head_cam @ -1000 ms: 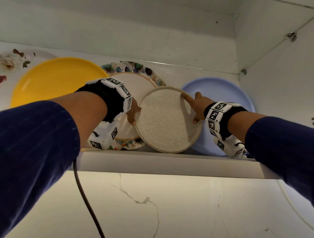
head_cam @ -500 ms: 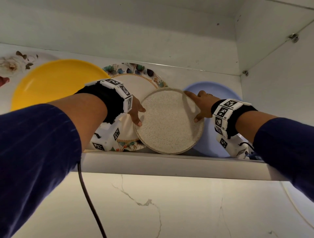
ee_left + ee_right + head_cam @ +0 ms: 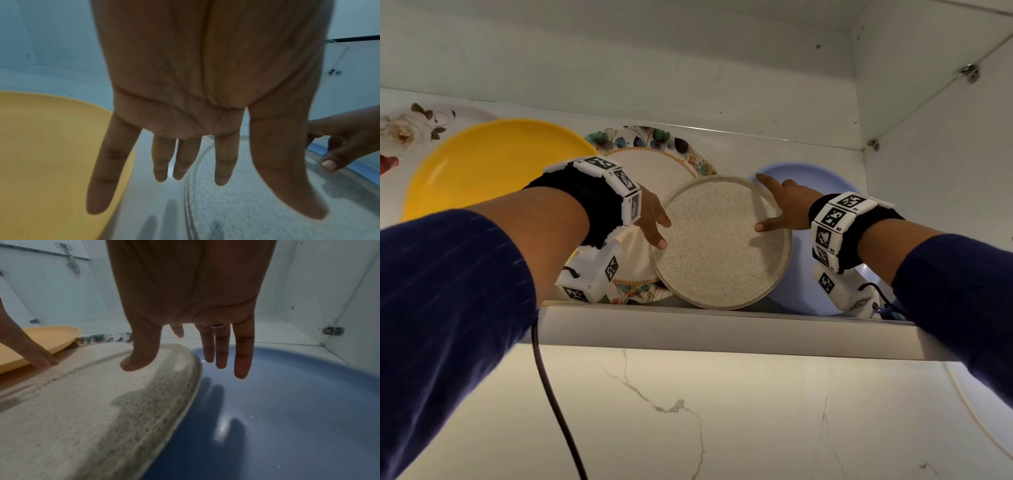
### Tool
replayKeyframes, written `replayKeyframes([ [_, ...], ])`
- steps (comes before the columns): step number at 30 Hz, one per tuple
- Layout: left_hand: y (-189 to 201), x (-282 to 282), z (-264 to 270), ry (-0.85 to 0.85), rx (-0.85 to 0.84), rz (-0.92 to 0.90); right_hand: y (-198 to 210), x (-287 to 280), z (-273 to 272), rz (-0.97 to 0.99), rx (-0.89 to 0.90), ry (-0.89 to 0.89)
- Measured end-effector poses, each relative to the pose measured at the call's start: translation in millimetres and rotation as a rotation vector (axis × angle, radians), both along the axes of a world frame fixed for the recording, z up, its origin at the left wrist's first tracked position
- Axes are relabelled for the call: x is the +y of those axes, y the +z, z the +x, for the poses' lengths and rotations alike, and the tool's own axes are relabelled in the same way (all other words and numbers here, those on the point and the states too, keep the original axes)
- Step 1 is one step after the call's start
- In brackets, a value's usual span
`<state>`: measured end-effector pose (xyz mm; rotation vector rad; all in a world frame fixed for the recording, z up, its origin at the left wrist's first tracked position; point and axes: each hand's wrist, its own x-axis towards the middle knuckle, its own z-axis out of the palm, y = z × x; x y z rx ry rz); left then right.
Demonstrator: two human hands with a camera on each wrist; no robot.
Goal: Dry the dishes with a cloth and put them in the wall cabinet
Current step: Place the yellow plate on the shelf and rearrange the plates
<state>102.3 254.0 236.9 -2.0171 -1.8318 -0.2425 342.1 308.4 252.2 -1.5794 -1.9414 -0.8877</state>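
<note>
Head view | speckled plate (image 3: 720, 243) on cabinet shelf (image 3: 722, 329) | both hands' fingers straight

1. A white cabinet shelf (image 3: 722, 329) carries a row of plates standing on edge against the back wall.
2. At far left, a white plate with a rose motif (image 3: 410, 126) is partly hidden behind a yellow plate (image 3: 482, 168).
3. Next along, a floral-rimmed plate (image 3: 654, 150) overlaps the yellow one.
4. A speckled beige plate (image 3: 722, 253) stands in front, its lower rim on the shelf, overlapping the floral plate on one side and a pale blue plate (image 3: 818, 277) on the other.
5. The blue plate stands nearest the cabinet's right wall.
</note>
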Motion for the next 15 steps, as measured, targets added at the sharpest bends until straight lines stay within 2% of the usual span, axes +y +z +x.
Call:
replayKeyframes([
  [4, -0.1, 0.4, -0.6, -0.017, -0.024, -0.01, -2.9, -1.7, -0.9, -0.028, -0.007, -0.044],
  [7, 0.1, 0.7, -4.5, -0.052, -0.066, 0.0, -2.4, -3.4, -1.6, -0.014, 0.019, -0.009],
  [12, 9.6, -20.2, -0.6, -0.131, -0.074, 0.153, 7.0, -24.5, 5.9, 0.024, 0.048, -0.023],
  [15, 21.9, -52.7, 4.4, -0.205, -0.145, 0.236, 18.7, -55.0, 10.8, 0.036, 0.065, -0.023],
])
